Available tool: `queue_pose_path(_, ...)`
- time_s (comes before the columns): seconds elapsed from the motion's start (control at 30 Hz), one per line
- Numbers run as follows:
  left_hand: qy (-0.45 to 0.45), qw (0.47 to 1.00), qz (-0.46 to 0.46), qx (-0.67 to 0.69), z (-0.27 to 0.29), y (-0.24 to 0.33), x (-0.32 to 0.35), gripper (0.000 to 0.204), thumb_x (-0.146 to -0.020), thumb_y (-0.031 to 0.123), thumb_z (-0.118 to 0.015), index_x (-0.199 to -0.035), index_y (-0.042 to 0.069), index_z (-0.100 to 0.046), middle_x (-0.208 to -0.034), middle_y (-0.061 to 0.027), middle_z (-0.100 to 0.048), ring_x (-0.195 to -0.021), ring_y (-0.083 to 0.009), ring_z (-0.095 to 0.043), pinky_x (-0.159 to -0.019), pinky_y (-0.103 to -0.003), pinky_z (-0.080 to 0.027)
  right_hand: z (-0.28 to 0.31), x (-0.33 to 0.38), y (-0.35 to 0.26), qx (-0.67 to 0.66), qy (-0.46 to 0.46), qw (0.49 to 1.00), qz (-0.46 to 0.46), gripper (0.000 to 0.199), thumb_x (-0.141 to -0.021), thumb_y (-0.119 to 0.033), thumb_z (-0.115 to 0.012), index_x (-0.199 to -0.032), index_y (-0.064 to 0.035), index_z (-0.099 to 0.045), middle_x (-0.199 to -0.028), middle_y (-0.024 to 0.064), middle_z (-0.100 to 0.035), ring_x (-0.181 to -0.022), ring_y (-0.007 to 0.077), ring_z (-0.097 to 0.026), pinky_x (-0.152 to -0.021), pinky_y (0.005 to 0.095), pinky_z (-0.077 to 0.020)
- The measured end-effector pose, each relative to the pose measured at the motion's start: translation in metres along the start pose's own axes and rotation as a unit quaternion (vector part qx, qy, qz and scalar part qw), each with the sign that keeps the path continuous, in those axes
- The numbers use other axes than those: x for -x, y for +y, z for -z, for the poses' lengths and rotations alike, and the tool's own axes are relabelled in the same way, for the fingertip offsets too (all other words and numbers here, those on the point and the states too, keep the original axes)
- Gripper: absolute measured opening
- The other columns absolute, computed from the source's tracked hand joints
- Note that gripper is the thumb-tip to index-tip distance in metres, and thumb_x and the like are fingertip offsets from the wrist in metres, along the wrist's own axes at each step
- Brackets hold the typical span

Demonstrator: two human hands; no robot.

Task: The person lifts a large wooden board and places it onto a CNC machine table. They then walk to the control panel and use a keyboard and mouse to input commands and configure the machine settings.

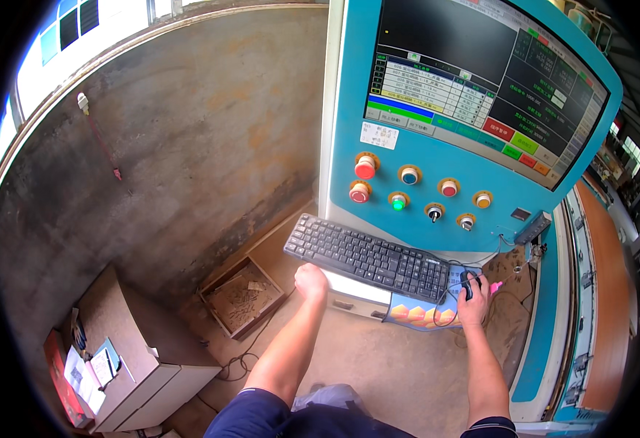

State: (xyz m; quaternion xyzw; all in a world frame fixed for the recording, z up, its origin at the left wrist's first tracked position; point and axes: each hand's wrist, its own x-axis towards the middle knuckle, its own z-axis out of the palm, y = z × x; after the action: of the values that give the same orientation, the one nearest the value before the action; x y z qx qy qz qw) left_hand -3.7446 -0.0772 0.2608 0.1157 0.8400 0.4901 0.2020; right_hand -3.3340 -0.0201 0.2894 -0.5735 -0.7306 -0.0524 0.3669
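My right hand (472,301) rests over a black computer mouse (469,283), fingers curved around it. The mouse is on a colourful mouse pad (415,312) at the right end of the shelf. A black keyboard (367,257) lies at a slant to its left, on the white shelf (356,286) of a teal machine console. Just below the keyboard's left end, my left hand (310,281) is closed in a fist at the shelf's corner. Whatever its fingers may hold is hidden.
The console (407,171) carries a lit screen (480,87), red, blue and yellow buttons, a lit green button (398,202) and switches. An open box (243,298) with debris lies by the wall. A cabinet (152,343) with papers stands lower left. Cables (241,363) trail on the floor.
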Motion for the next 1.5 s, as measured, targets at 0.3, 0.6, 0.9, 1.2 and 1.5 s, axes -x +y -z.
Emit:
queue_pose_path(0.3,0.007,1.000,0.006,0.004,0.001,0.003,0.002,0.045,-0.094,0.024,-0.037,-0.098,-0.007,-0.070,-0.105,-0.0287,-0.068,-0.103,-0.0457,-0.063,-0.094,-0.050,-0.047,0.001,0.000,-0.001,0.000,0.001,1.000,-0.003,0.043,-0.076,-0.014,-0.064,-0.118,-0.0058,-0.068,-0.133,0.0198,-0.053,-0.123,0.0392,-0.051,-0.105,0.0474,-0.0407)
queue_pose_path(0.6,-0.009,0.999,-0.014,-0.036,-0.008,-0.010,-0.010,0.045,-0.093,0.025,-0.038,-0.098,-0.005,-0.070,-0.105,-0.0285,-0.068,-0.103,-0.0454,-0.063,-0.093,-0.050,-0.048,0.000,0.000,0.001,0.007,-0.003,1.000,-0.013,0.044,-0.079,-0.014,-0.067,-0.122,-0.0082,-0.066,-0.136,0.0186,-0.051,-0.125,0.0389,-0.050,-0.106,0.0459,-0.0411)
queue_pose_path(0.9,0.009,0.997,-0.042,-0.072,-0.012,-0.011,-0.010,0.043,-0.095,0.020,-0.038,-0.093,-0.006,-0.071,-0.099,-0.0275,-0.069,-0.097,-0.0424,-0.067,-0.088,-0.049,-0.053,0.002,-0.001,0.001,0.018,-0.012,1.000,-0.012,0.045,-0.079,-0.015,-0.068,-0.124,-0.0091,-0.066,-0.137,0.0176,-0.051,-0.126,0.0385,-0.050,-0.105,0.0460,-0.0412)
queue_pose_path(1.2,0.016,1.000,0.015,0.019,0.000,0.003,0.002,0.044,-0.094,0.026,-0.039,-0.094,-0.006,-0.070,-0.102,-0.0283,-0.069,-0.100,-0.0450,-0.064,-0.090,-0.051,-0.049,-0.002,0.000,0.004,0.002,0.005,1.000,-0.008,0.044,-0.079,-0.015,-0.067,-0.122,-0.0084,-0.066,-0.137,0.0185,-0.051,-0.125,0.0387,-0.050,-0.105,0.0458,-0.0411)
queue_pose_path(1.5,0.005,1.000,0.012,0.009,-0.001,-0.001,-0.002,0.046,-0.094,0.027,-0.038,-0.097,-0.006,-0.069,-0.104,-0.0282,-0.068,-0.103,-0.0449,-0.063,-0.092,-0.050,-0.048,-0.001,0.000,0.000,-0.004,0.003,1.000,-0.007,0.043,-0.078,-0.014,-0.068,-0.121,-0.0082,-0.067,-0.136,0.0182,-0.051,-0.124,0.0386,-0.050,-0.105,0.0465,-0.0414)
